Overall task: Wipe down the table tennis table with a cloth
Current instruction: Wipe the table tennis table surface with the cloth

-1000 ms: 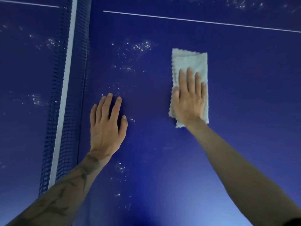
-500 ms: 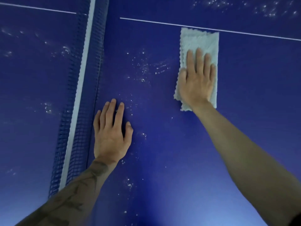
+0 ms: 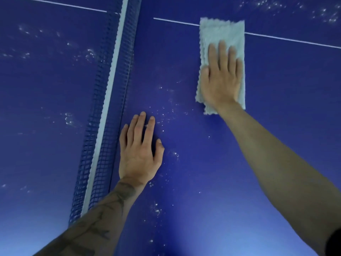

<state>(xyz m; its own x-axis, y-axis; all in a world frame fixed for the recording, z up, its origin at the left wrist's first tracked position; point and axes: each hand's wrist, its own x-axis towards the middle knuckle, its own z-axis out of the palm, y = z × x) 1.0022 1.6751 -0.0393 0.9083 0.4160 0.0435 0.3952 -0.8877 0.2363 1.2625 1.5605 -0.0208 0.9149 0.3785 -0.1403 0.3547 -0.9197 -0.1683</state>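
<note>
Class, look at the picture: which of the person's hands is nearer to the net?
Left. The left hand lies flat right beside the net; the right hand presses the cloth farther off.

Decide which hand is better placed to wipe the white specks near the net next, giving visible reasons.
Right. The right hand presses flat on the pale grey rectangular cloth; the left hand rests bare on the blue table.

We see our left hand (image 3: pixel 138 154) and right hand (image 3: pixel 220 80) bare, dark line tattoos (image 3: pixel 96 226) covering the left forearm (image 3: pixel 118 198), and a dark sleeve (image 3: pixel 336 241) edge on the right arm (image 3: pixel 276 163).
</note>
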